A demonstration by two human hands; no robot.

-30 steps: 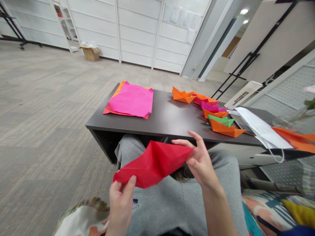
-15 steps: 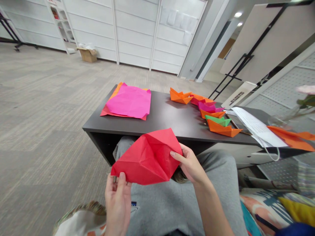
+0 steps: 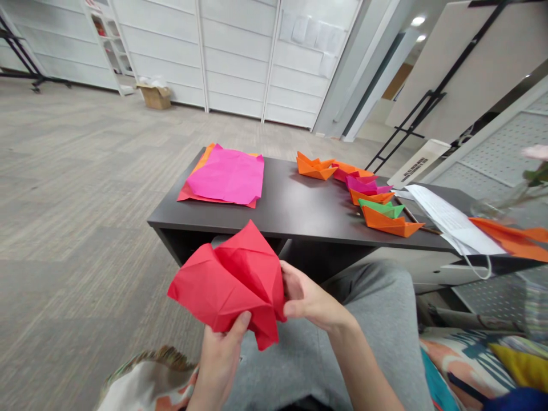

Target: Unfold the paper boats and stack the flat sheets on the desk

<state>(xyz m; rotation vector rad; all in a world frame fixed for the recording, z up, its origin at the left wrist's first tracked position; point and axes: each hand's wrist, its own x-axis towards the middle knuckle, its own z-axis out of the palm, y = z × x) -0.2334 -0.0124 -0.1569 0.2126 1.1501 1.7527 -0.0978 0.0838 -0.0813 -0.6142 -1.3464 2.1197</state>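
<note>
A red folded paper, partly opened with a deep crease in its middle, is held above the lap in front of the dark table. My left hand grips its lower edge, thumb on top and fingers hidden underneath. At the paper's right side, my right hand has its fingers bent behind the edge and its thumb against the lower right part. A stack of square sheets with a pink one on top lies on the table's left part.
Several folded paper boats, among them an orange one and a green one, stand on the table's right half. Further right are white printed sheets and orange folded paper. Patterned cushions lie at the lower right.
The red paper has turned and moved left, and its folds stand up more. My left hand has shifted right along the lower edge; my right hand has moved left and lower.
</note>
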